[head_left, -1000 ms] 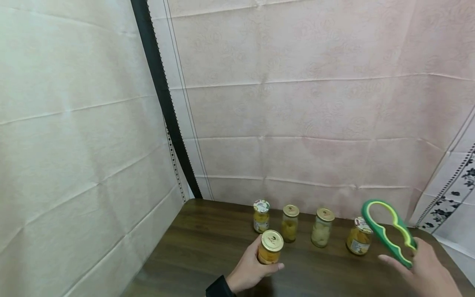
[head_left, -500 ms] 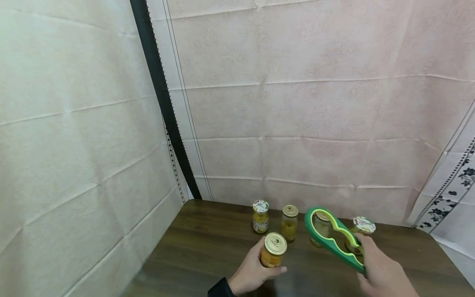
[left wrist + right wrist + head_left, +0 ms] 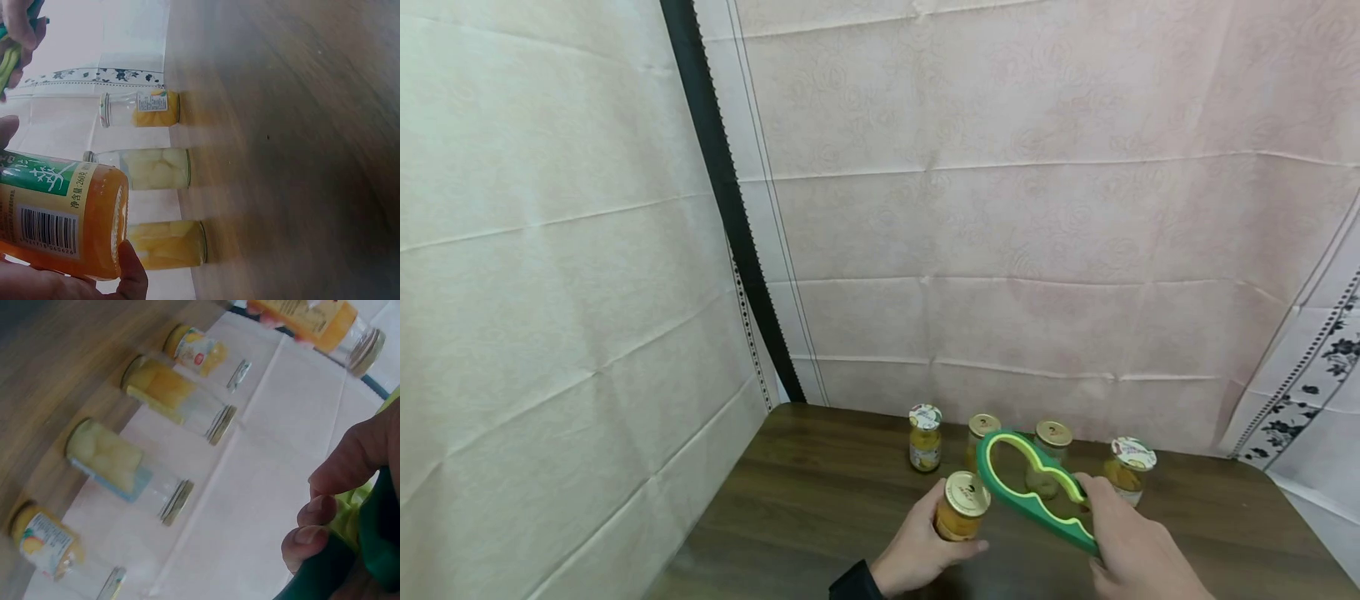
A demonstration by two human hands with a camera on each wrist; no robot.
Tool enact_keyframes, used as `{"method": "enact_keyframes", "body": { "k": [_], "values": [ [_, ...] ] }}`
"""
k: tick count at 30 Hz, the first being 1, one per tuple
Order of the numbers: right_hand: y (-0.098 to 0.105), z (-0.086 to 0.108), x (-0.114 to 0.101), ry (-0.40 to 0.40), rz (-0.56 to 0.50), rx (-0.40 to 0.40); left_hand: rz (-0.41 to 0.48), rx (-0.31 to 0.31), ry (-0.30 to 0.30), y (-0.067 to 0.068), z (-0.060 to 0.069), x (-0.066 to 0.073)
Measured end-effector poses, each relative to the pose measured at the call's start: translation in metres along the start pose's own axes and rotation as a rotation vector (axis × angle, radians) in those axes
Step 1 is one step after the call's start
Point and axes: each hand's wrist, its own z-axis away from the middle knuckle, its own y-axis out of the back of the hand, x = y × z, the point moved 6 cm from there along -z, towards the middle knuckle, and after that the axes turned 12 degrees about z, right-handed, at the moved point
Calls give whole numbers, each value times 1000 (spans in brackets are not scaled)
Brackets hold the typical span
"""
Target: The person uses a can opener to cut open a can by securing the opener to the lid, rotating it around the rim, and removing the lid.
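My left hand (image 3: 917,546) grips a glass jar of orange fruit (image 3: 958,521) around its side. Its gold lid faces up, and a green and tan label with a barcode shows in the left wrist view. The jar (image 3: 100,219) is held above the table. In my right hand (image 3: 1138,546) is a green jar opener (image 3: 1026,506) with a light-green toothed inner edge, gripped at its handle end. The opener's loop end reaches close beside the held jar's lid; in the head view I cannot tell if they touch.
Behind the hands, several closed fruit jars stand in a row on the dark wooden table (image 3: 820,500): a yellow jar (image 3: 925,450), a gold-lidded jar (image 3: 983,425), a pale-fruit jar (image 3: 1052,433) and a white-lidded jar (image 3: 1129,467). Cloth walls (image 3: 1000,250) enclose the table.
My right hand has carried the jar opener leftward from the table's right side to beside the held jar. My left hand with the jar has shifted slightly right.
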Motion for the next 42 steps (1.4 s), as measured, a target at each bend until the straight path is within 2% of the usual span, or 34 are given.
{"method": "enact_keyframes", "body": {
  "k": [8, 11, 15, 20, 28, 31, 35, 42],
  "values": [
    [10, -10, -35, 78, -22, 53, 3, -35, -32, -13, -5, -3],
    [12, -13, -45, 131, -27, 100, 13, -42, -35, -16, -6, -3],
    [11, -15, -53, 174, -5, 103, 21, -50, -39, -20, -7, -3],
    [9, -16, -58, 194, 48, 94, 56, -57, -28, -25, -7, -4],
    [6, -17, -61, 233, 13, 83, 106, -51, -18, -29, -8, -2],
    [5, -17, -61, 249, 14, 79, 100, -57, -33, -31, -8, -2],
    [0, -16, -62, 261, 36, 46, 95, -71, -61, -32, -7, -3],
    [-9, -16, -62, 241, 48, -42, 142, -121, -66, -34, -6, -5]
  ]
}}
